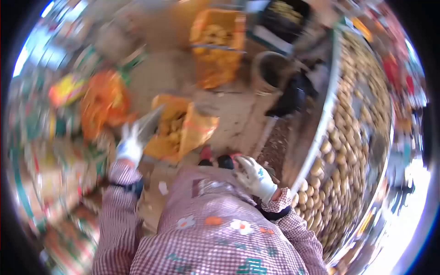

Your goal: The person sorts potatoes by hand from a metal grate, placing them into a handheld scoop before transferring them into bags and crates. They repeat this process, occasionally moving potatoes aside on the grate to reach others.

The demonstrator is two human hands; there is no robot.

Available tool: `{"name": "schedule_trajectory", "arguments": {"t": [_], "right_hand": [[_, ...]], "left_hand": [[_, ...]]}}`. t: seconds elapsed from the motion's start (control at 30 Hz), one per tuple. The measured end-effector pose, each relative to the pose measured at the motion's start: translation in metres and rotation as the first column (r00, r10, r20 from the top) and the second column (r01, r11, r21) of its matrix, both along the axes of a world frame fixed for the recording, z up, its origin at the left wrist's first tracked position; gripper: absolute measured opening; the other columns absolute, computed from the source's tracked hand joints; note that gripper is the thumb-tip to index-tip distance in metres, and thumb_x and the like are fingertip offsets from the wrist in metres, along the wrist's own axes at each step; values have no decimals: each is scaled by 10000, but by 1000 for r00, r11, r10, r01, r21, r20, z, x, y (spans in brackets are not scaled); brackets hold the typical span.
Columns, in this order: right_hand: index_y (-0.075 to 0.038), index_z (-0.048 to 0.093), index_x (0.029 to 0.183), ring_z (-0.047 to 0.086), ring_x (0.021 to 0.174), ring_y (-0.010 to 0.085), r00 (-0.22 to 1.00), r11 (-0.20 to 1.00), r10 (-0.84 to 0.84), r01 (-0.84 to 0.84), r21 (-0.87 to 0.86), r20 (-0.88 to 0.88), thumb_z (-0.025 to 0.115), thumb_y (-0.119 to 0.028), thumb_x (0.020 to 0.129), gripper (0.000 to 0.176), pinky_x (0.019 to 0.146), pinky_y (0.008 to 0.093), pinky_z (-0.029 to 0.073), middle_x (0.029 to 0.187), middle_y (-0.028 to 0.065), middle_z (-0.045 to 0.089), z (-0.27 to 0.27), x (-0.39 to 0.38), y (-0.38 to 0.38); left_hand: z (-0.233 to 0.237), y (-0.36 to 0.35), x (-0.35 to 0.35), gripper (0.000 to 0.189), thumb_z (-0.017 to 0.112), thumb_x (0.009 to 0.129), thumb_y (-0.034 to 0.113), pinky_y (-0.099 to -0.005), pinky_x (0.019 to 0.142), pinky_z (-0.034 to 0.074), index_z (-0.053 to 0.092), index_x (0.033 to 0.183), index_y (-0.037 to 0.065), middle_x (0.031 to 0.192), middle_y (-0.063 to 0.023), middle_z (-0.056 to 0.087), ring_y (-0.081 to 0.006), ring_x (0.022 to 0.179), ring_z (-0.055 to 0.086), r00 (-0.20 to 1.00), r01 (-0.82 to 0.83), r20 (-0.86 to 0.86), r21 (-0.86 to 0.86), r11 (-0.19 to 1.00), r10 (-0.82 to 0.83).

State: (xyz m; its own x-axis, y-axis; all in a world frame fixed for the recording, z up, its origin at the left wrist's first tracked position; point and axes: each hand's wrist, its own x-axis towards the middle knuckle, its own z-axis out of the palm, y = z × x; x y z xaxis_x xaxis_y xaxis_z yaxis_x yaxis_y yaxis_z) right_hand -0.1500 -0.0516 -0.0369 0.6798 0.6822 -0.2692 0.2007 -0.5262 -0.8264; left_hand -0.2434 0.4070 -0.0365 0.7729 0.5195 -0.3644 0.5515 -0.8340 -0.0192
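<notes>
My left hand [129,147], in a white glove, reaches forward on the left with its fingers stretched out, blurred by motion. Right beside its fingertips is a grey, flat-looking edge [149,124] at the side of an open orange bag [198,133]. Round yellowish potatoes [173,129] lie inside that bag. My right hand [254,178], in a white glove with blue print, hovers in front of my checked apron [206,229]. Its fingers are loosely bent and apart, and nothing shows in them.
A long metal-edged trough [324,114] full of potatoes [339,156] runs along my right. Ahead stand a filled orange bag [217,50], a bucket [270,71] and a dark crate [284,18]. Crumpled orange bags [105,101] and stacked sacks [55,178] are on the left.
</notes>
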Motion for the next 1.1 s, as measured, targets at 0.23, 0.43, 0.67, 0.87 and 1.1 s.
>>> {"name": "schedule_trajectory", "arguments": {"t": [0.23,0.43,0.67,0.87,1.1], "right_hand": [[3,594,1342,659,1101,404,864,879,-475,458,129,169,705,-236,946,475,933,441,546,1259,235,642,31,-17,-74],[26,557,1385,667,1106,389,741,762,-644,601,242,190,714,-263,944,551,946,433,552,1271,251,630,49,-19,-114],[2,480,1463,574,1240,218,255,215,-669,965,147,-698,662,-312,1021,572,1056,354,475,1366,137,612,87,-61,-156],[29,697,1114,699,1013,236,-296,-442,-871,820,363,-393,595,-116,929,256,895,351,545,1129,122,717,43,-127,-182],[69,604,1268,725,1042,355,-331,-908,-340,358,216,-880,553,-292,1035,432,920,441,615,1171,210,714,46,-123,-183]], "left_hand": [[43,-31,65,696,445,963,-71,-456,1154,448,293,1626,76,1586,-142,441,-300,1398,502,678,-3,169,-973,232,715],[76,-203,157,460,571,976,122,-229,569,451,488,1419,33,819,4,617,-67,646,541,893,193,267,-954,228,363],[94,-407,197,509,532,1053,198,-301,721,565,377,1495,-3,955,-107,706,-168,800,683,901,154,156,-987,-39,-405],[90,-524,247,755,607,1030,342,-433,1246,266,259,1622,28,1659,-201,306,-316,1534,292,307,437,448,-850,-294,-839],[8,-629,366,708,532,1001,471,-603,1276,9,348,1620,181,1708,-180,214,-412,1596,82,-573,786,244,-109,-609,-783]]}}
